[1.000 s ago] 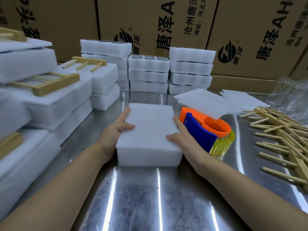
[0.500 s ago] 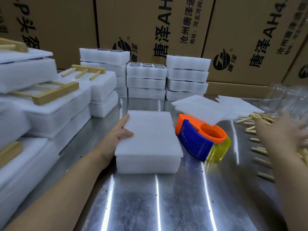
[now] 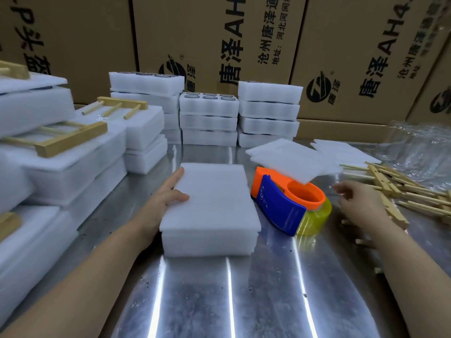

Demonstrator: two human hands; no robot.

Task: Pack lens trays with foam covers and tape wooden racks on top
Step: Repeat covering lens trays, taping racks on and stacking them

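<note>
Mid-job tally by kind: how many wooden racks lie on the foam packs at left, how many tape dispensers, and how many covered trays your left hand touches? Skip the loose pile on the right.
Wooden racks on the left foam packs: 4
Tape dispenser: 1
Covered tray touched by the left hand: 1
Total: 6
</note>
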